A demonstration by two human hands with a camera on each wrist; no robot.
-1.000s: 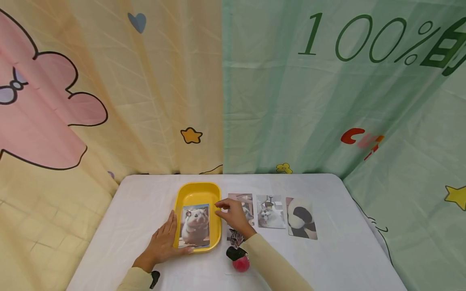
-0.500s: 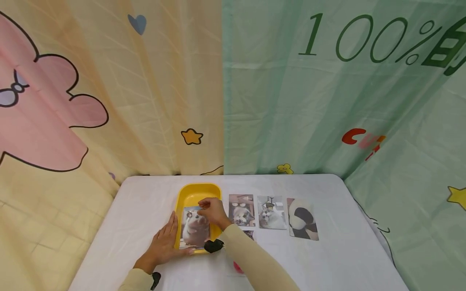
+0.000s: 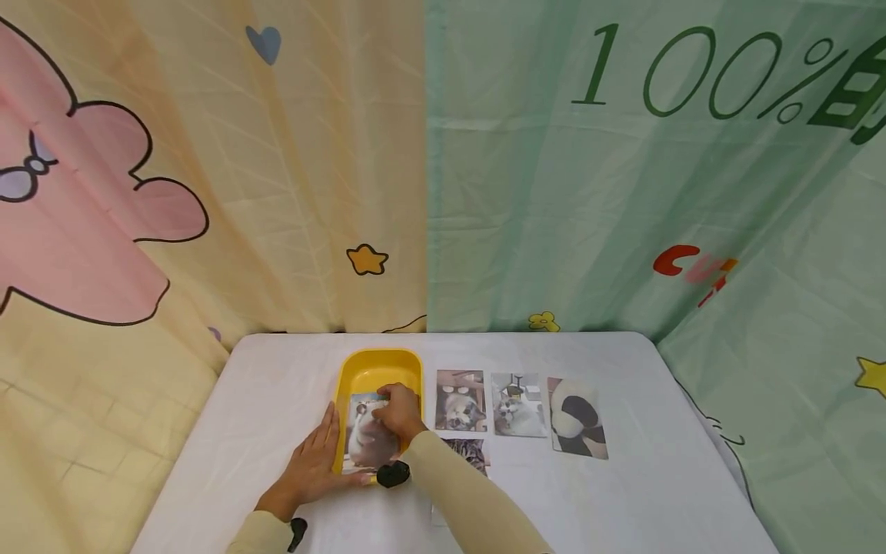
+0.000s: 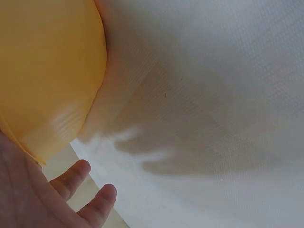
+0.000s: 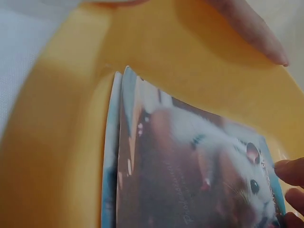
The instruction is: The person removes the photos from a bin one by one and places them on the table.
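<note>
A yellow plastic tray (image 3: 367, 375) holds a small stack of picture cards, with a hamster card (image 3: 368, 445) on top. My left hand (image 3: 311, 464) rests along the tray's left side, fingers extended and thumb over the near rim. Leaning in from the right, my right hand (image 3: 401, 413) pinches the hamster card near its far edge, its fingers curled. Up close in the right wrist view, fingertips (image 5: 290, 172) meet the edge of the hamster card (image 5: 190, 161), whose corner bows upward over a second card (image 5: 111, 142). The left wrist view has the tray's outer wall (image 4: 52, 76).
Right of the tray lie a cat card (image 3: 460, 402), a card with a pale cat (image 3: 519, 408) and a black-and-white plush card (image 3: 577, 422). A striped-fur card (image 3: 471, 452) is partly under the right sleeve (image 3: 464, 492). Curtains (image 3: 512, 192) stand behind the white table (image 3: 623, 508).
My right hand has moved left, from the tray's right rim to the hamster card, and its fingers have closed at the card's far edge. The left hand stays in place.
</note>
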